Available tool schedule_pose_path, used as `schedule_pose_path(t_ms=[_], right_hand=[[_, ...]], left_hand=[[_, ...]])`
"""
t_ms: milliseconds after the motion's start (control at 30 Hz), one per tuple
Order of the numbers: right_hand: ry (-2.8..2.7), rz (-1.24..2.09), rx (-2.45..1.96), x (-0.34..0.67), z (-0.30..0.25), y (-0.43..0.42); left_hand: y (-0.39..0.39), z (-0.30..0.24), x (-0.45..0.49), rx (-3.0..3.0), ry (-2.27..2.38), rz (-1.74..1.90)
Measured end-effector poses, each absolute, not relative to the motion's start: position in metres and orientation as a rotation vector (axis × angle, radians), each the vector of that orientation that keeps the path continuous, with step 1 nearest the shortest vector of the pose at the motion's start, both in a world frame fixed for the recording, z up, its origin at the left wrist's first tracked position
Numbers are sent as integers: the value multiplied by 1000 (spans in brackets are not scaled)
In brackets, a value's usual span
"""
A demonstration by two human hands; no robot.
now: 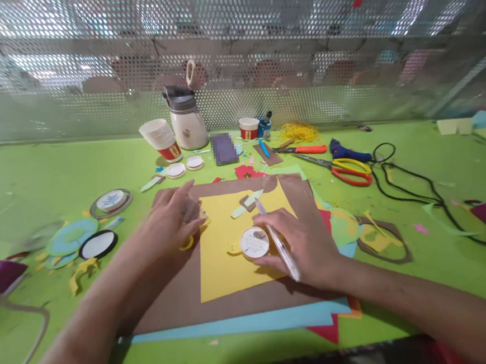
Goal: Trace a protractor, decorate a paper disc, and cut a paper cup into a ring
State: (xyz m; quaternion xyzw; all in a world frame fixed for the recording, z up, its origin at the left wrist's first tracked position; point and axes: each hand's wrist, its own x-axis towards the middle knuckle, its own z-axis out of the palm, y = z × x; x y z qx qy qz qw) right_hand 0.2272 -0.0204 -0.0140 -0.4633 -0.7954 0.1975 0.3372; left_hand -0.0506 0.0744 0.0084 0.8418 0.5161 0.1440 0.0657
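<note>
The round white disc (253, 244) lies flat on the yellow sheet (229, 278), about its middle, a little toward the right edge; being round, it has no long axis. The right hand (304, 236) is clearly the nearer: its bent fingers come from the right and seem to touch the disc, while it also grips a pen (278, 240), which slants from near the pale green strip (239, 211) back toward the sheet's near right corner. The left hand (174, 215) is by the sheet's left edge, thumb and forefinger apart; whether it holds anything, I cannot tell. Below is a brown board (169, 317), on the green surface (441, 301). Toward the far edge stand a jug (190, 127) and tilted paper cups (157, 134), with scissors (352, 179) farther right, and behind everything rises a perforated screen (232, 48).
</note>
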Motion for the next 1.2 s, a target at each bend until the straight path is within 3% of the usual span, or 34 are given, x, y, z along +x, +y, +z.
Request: schedule_pose_path(t_ms=[200,433,533,767,967,1200], right_hand=[[-2195,627,-1068,223,-16,-12],[-1982,514,-1389,218,-12,-17],[-1910,552,-1435,222,-9,-17],[-1620,668,-1341,258,-5,-6],[-1720,942,-1264,256,-9,-12],[-1799,945,-1261,246,-9,-26]], left_hand=[[82,6,-47,2438,1590,223],[57,21,-33,2550,1557,428],[40,21,-20,2629,1282,447],[16,12,7,2556,1088,220],[17,-3,24,2541,1090,313],[25,-3,17,2516,955,334]])
